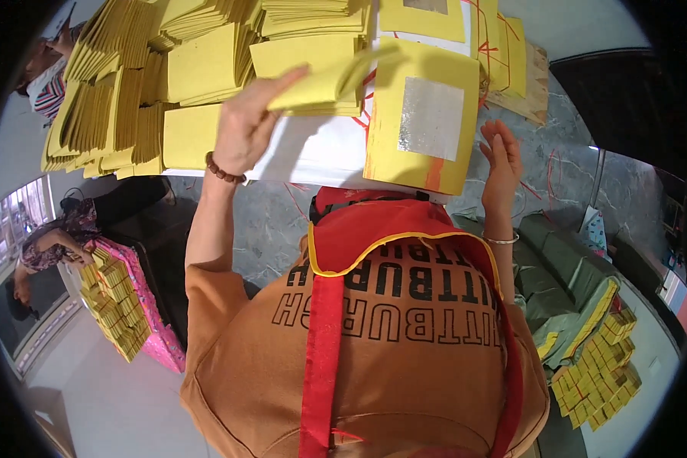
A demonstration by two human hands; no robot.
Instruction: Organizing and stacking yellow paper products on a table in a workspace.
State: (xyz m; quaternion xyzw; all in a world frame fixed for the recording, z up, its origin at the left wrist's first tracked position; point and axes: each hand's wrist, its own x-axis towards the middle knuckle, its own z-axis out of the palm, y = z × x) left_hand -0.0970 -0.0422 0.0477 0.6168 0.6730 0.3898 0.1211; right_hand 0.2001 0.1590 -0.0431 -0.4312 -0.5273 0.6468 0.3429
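At far left, a co-worker [62,229] leans over yellow bundles [114,305]. Folded yellow stacks [202,69] crowd a white table [309,153], above which the left hand [244,130], wearing a bead bracelet [225,169], grips a yellow paper [309,93] by its left end. Beside a yellow pile [389,114] topped with a silvery panel [431,118], the right hand [502,160] hovers, fingers loosely extended. More small bundles [597,374] sit far right.

Grey marbled floor [271,237], bright window [14,217]
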